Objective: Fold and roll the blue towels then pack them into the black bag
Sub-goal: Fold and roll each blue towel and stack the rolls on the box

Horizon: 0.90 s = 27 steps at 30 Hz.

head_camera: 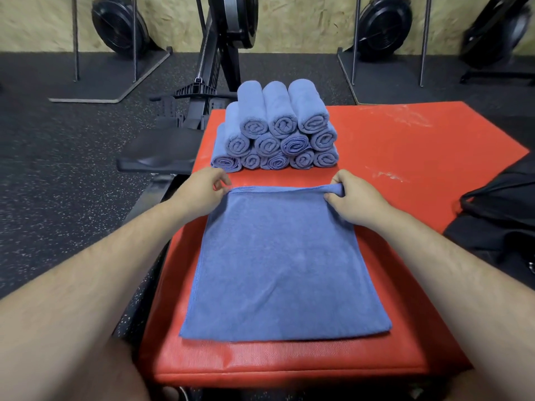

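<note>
Your left hand pinches the folded blue towel at its far left corner. Your right hand curls round its far right edge, with the rolled towels stacked just beyond.

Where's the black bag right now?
In the head view the black bag sits at the far right edge, beside the red mat, to the right of the right hand and the flat blue towel.
</note>
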Tool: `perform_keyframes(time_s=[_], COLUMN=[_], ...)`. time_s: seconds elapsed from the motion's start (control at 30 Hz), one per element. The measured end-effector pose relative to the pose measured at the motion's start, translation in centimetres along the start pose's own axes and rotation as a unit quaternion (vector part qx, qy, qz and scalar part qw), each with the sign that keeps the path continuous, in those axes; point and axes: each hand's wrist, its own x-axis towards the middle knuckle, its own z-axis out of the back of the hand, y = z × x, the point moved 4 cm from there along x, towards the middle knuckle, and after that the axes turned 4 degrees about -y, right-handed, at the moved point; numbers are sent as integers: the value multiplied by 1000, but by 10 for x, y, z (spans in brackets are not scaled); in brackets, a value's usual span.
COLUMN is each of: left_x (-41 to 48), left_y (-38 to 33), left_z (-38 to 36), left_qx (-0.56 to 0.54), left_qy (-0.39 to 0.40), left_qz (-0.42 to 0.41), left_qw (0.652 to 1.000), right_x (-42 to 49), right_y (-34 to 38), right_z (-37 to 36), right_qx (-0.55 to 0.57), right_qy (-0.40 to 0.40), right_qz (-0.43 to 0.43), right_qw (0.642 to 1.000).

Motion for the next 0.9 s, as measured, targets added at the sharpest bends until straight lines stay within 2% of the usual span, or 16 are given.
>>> perform_keyframes(time_s=[0.07, 0.17, 0.53, 0.63, 0.8, 0.9], left_x=[-1, -1, -1, -1, 1, 2], left_y=[5, 16, 8, 4, 12, 16], left_z=[-5, -7, -12, -8, -2, 3], left_qx=[30, 40, -77, -100, -139, -108], left_qy=[33, 38, 54, 38, -34, -72], left_qz=[16, 50, 143, 168, 159, 110], left_qw=[999, 997, 985, 980, 977, 985], right_x=[0, 0, 2, 2, 1, 0], right_y=[1, 1, -3, -2, -2, -2], right_z=[0, -1, -4, -4, -2, -1], right_qx=[1, -8, -32, -34, -41, -40], right_qy=[2, 3, -2, -1, -2, -2], right_qz=[0, 3, 5, 3, -1, -3], right_qw=[1000, 1000, 999, 999, 999, 999])
